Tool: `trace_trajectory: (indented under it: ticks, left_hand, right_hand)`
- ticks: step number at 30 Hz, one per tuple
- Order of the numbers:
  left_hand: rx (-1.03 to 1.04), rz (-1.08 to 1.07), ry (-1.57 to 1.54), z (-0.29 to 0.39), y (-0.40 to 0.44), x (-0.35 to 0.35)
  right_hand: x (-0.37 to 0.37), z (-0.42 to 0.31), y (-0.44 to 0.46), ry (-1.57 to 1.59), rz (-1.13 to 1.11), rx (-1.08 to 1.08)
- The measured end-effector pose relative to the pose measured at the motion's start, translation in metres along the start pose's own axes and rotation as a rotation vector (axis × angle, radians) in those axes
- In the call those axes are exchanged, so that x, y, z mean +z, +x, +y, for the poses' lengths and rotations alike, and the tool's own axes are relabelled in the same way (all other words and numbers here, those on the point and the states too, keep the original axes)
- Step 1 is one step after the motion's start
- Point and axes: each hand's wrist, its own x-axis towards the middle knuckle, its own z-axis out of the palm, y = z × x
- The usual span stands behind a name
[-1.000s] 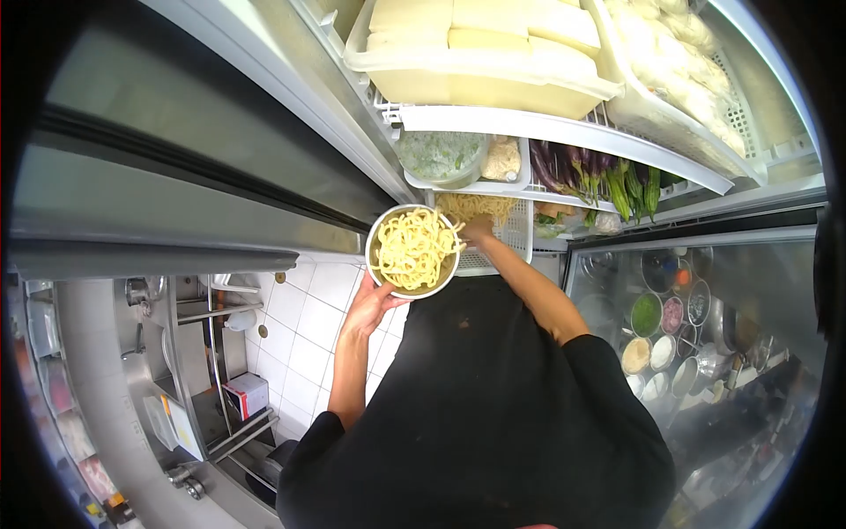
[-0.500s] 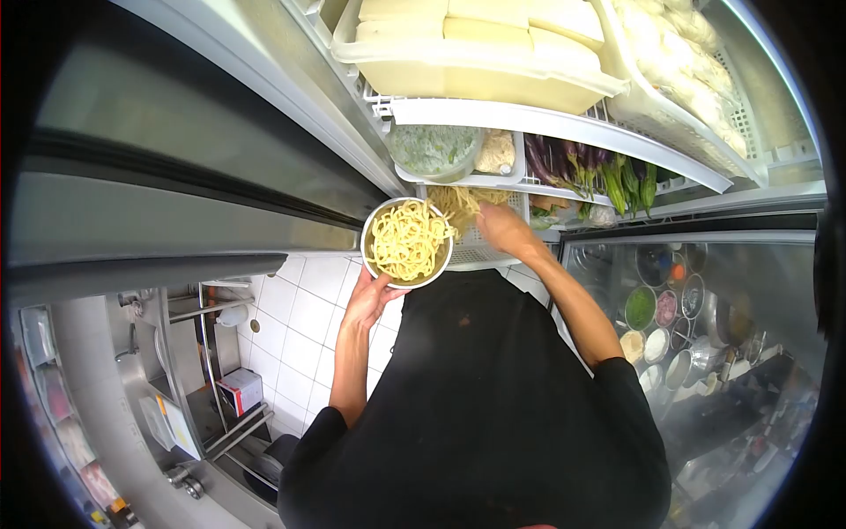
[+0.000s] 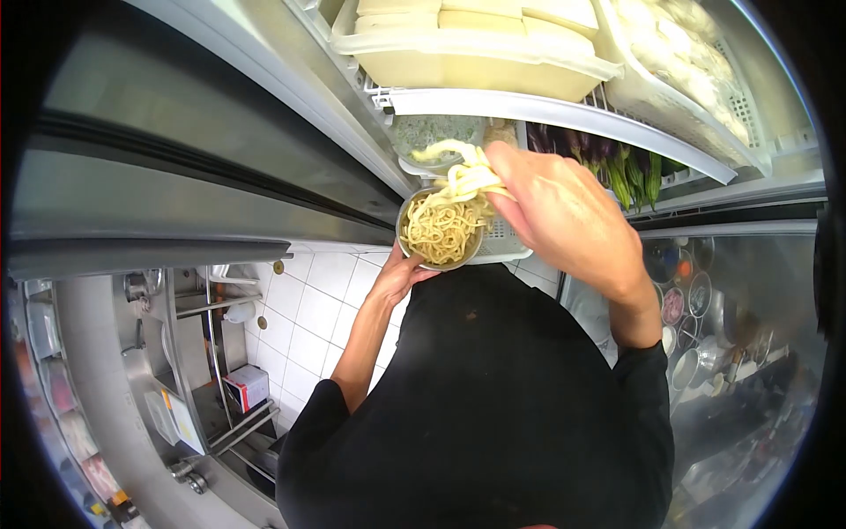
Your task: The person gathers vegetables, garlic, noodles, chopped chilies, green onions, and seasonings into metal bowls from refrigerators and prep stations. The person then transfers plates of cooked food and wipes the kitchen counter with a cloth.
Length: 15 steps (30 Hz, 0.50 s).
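Note:
My left hand (image 3: 401, 276) grips the rim of a round metal bowl (image 3: 404, 249) from below, its fingers partly hidden by the bowl. Thick yellow noodles (image 3: 441, 231) are heaped inside it. Above the bowl, my right hand (image 3: 568, 216) is closed on a bunch of noodles (image 3: 471, 175), pinched between thumb and fingers, with strands hanging toward the bowl. Behind the bowl, a white perforated basket (image 3: 502, 244) shows only in part.
The open fridge holds a tub of pale blocks (image 3: 476, 70) on the upper shelf. Lower sit a container with green contents (image 3: 432, 132), purple eggplants (image 3: 568, 145) and green pods (image 3: 634, 181). The fridge door (image 3: 203, 212) stands at left, a glass door (image 3: 740, 309) at right.
My right hand has risen from the basket toward the camera, lifting a bunch of noodles. My left hand has moved the bowl right and slightly up in the view, closer to the basket.

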Motion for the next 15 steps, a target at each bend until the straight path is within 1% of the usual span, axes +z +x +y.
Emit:
trace_trajectory:
  ticks: [1, 4, 5, 7, 10, 12, 15]
  left_hand:
    - [0.004, -0.017, -0.001, 0.0, 0.0, 0.001]
    - [0.001, -0.032, 0.034, 0.003, -0.002, 0.005]
    - [0.009, -0.04, 0.023, 0.004, -0.003, 0.007]
    - [0.027, -0.053, -0.001, 0.005, -0.005, 0.009]
    - [0.047, -0.03, -0.022, 0.003, -0.004, 0.01]
    - [0.09, -0.022, -0.029, 0.0, -0.005, 0.009]
    - [0.103, -0.029, -0.067, -0.007, -0.004, -0.004]
  right_hand:
    - [-0.003, 0.0, 0.002, -0.013, -0.005, -0.021]
    - [0.008, 0.004, 0.007, -0.028, -0.199, 0.022]
    - [0.027, 0.012, 0.009, -0.073, -0.331, 0.032]
    - [0.071, 0.025, 0.008, -0.08, -0.452, 0.082]
    - [0.142, 0.059, -0.009, -0.049, -0.378, 0.118]
    - [0.159, 0.079, -0.025, 0.024, -0.286, 0.111]
    - [0.15, 0.087, -0.055, 0.446, 0.05, 0.219]
